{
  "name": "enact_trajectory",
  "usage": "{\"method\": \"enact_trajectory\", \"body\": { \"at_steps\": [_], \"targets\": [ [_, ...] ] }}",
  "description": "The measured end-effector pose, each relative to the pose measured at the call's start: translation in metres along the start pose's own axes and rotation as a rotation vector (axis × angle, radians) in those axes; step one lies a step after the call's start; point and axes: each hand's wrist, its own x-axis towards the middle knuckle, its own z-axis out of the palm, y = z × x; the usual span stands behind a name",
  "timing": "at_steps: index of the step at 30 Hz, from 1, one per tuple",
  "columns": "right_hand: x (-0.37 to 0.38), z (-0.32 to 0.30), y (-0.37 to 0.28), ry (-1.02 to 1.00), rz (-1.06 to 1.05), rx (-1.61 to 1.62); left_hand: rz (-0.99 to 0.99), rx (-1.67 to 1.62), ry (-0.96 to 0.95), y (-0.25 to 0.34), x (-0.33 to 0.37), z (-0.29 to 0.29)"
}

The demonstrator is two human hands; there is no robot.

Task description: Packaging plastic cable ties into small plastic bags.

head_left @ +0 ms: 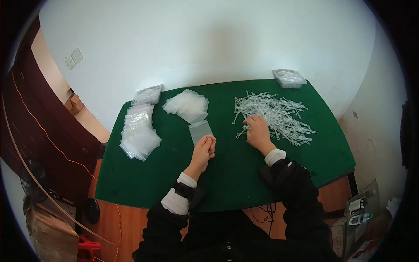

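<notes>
My left hand (204,149) is closed, with thumb and fingers pinched together. It covers the lower corner of a flat clear plastic bag (201,130) on the green table; what the fingers grip is hidden. My right hand (259,133) reaches to the left edge of a large pile of thin clear plastic sticks (279,114) with small ringed ends. Its curled fingers close on sticks there, though how many cannot be seen. Beyond the left hand lies a loose heap of flat clear bags (187,105).
Overlapping clear bags (139,135) run along the table's left side, below a clear plastic box (147,94). Another filled clear box (290,78) stands at the far right corner. The green tabletop (174,183) ends before a white wall. A bottle (360,218) is at lower right.
</notes>
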Motion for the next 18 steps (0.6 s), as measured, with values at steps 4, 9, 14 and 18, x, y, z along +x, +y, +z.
{"method": "enact_trajectory", "body": {
  "at_steps": [4, 9, 14, 18],
  "targets": [
    [-0.007, 0.007, 0.019, -0.013, 0.034, -0.184, -0.005, -0.019, 0.065, 0.004, -0.001, 0.000],
    [-0.007, 0.005, 0.017, -0.120, 0.106, -0.285, -0.022, -0.022, 0.154, 0.003, 0.001, -0.002],
    [-0.005, 0.002, 0.012, -0.140, 0.108, -0.258, -0.089, -0.051, 0.191, 0.003, 0.001, -0.006],
    [-0.003, -0.002, 0.010, -0.121, 0.099, -0.281, -0.107, -0.061, 0.204, 0.001, 0.003, -0.005]
  ]
}}
